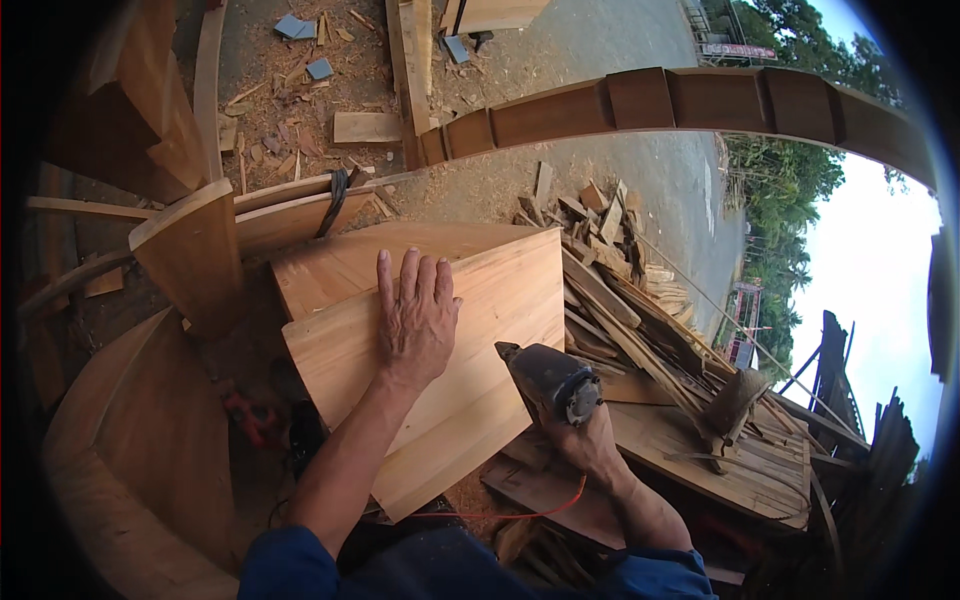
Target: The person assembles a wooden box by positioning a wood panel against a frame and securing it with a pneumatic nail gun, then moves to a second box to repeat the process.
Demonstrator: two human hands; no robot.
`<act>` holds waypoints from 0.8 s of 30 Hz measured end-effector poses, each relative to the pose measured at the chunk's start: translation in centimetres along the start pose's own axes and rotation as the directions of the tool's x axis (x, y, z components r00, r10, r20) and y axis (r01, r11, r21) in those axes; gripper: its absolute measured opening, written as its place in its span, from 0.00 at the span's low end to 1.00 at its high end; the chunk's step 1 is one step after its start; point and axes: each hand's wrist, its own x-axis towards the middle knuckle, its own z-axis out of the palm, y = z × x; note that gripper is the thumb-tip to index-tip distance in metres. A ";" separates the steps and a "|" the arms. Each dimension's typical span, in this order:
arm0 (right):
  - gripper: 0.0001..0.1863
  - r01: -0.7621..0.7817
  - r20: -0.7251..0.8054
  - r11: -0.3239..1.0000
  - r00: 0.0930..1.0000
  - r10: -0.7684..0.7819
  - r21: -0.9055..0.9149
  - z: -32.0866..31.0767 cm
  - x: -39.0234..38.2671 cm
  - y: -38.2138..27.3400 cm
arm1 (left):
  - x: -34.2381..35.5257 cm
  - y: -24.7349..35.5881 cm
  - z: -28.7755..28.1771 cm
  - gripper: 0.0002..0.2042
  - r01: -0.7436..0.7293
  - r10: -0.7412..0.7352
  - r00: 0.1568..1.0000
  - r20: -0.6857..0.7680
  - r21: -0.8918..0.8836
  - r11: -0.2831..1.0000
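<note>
Pale wooden panel [470, 368], one; left hand [416, 335] flat on it; right hand [582, 438] gripping one dark power tool [545, 378].

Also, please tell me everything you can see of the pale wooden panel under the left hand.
The wooden panel is broad, flat and light brown, with visible grain and no paint showing. It sits slanted in view before the person. The left hand rests on it, fingers passing its far edge. The power tool overlaps its right side; contact is unclear.
</note>
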 end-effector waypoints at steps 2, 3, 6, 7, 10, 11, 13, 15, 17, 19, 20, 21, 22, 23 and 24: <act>0.11 -0.046 -0.010 0.999 0.999 0.046 0.001 -1.3 -1.1 1.5 | 1.7 1.6 2.2 0.25 -0.043 0.043 0.999 -0.003 0.037 0.998; 0.12 -0.117 0.024 0.993 0.993 0.117 0.020 -2.3 -1.4 2.0 | 2.6 2.3 3.3 0.25 -0.041 0.040 0.999 0.030 0.054 0.998; 0.13 -0.327 0.066 0.941 0.944 0.323 0.081 -5.2 -1.9 2.9 | 5.3 5.0 5.7 0.25 -0.056 0.047 0.992 0.121 0.071 0.996; 0.14 -0.459 0.096 0.881 0.888 0.450 0.117 -6.1 -2.0 3.6 | 6.3 6.1 6.5 0.25 -0.055 0.041 0.982 0.186 0.072 0.996; 0.16 -0.464 0.080 0.867 0.886 0.457 0.181 -8.1 -2.6 7.5 | 9.4 9.1 9.6 0.23 -0.075 0.063 0.991 0.120 0.103 0.992; 0.16 -0.460 0.074 0.866 0.888 0.455 0.196 -8.4 -2.7 9.3 | 10.6 10.0 10.6 0.23 -0.088 0.074 0.990 0.119 0.114 0.990; 0.16 -0.310 -0.033 0.916 0.944 0.329 0.254 -8.9 -2.8 13.4 | 13.1 12.1 12.8 0.20 -0.005 -0.012 0.977 0.211 0.082 0.997; 0.16 -0.288 -0.035 0.917 0.950 0.309 0.277 -9.3 -2.9 17.9 | 14.4 13.1 15.2 0.19 -0.009 -0.013 0.977 0.212 0.102 0.995; 0.16 -0.274 -0.024 0.909 0.955 0.296 0.312 -10.0 -2.7 22.3 | 15.6 13.1 17.2 0.15 -0.005 -0.018 0.988 0.156 0.144 0.990; 0.14 -0.253 0.018 0.915 0.965 0.260 0.313 -11.0 -2.8 26.7 | 16.1 13.7 17.9 0.13 0.020 -0.043 0.985 0.165 0.134 0.991; 0.14 -0.267 0.036 0.893 0.961 0.273 0.361 -11.4 -3.0 28.9 | 16.3 13.9 18.1 0.12 0.071 -0.085 0.987 0.137 0.102 0.992; 0.18 -0.351 0.114 0.865 0.936 0.332 0.360 -11.8 -3.0 30.8 | 16.5 13.6 18.3 0.12 0.051 -0.074 0.984 0.160 0.144 0.988; 0.23 -0.429 0.194 0.832 0.903 0.384 0.351 -12.0 -3.0 32.7 | 16.5 13.2 18.4 0.11 0.023 -0.037 0.994 0.107 0.129 0.991; 0.21 -0.413 0.198 0.845 0.910 0.365 0.341 -11.8 -2.8 34.5 | 16.4 12.8 18.3 0.10 -0.002 -0.004 0.999 0.049 0.114 0.993; 0.21 -0.422 0.212 0.827 0.906 0.367 0.372 -11.6 -2.9 36.4 | 16.5 12.5 18.8 0.10 -0.017 0.007 0.997 0.073 0.142 0.990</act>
